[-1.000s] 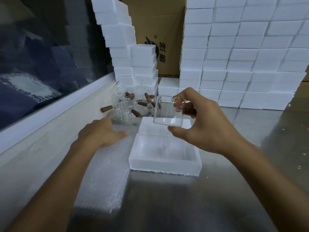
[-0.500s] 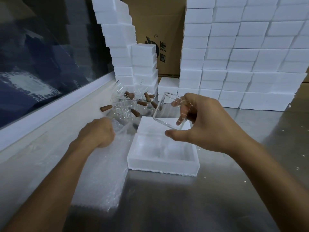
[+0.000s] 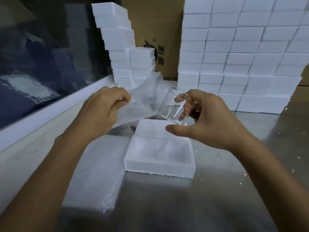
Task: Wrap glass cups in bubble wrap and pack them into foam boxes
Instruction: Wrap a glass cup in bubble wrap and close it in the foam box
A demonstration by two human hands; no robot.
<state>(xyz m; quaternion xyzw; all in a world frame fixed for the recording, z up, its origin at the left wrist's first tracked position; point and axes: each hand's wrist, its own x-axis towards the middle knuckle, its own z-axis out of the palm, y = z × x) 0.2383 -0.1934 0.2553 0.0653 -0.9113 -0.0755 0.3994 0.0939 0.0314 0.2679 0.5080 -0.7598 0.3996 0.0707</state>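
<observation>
The right hand (image 3: pixel 215 119) curls its fingers (image 3: pixel 187 107) round a tilted glass cup (image 3: pixel 170 106) above the open foam box (image 3: pixel 160 156). The left hand (image 3: pixel 102 109) pinches a lifted bubble wrap sheet (image 3: pixel 142 97) whose far edge blurs, hiding whatever lies behind.

What I can't make out from up here

My left hand (image 3: pixel 102 111) lifts a bubble wrap sheet (image 3: pixel 142 99) that blurs and hides the things behind it; my right fingers (image 3: pixel 187 108) show only through the glass cup (image 3: pixel 170 106); the foam box stacks (image 3: pixel 234 56) run past the top edge.
</observation>
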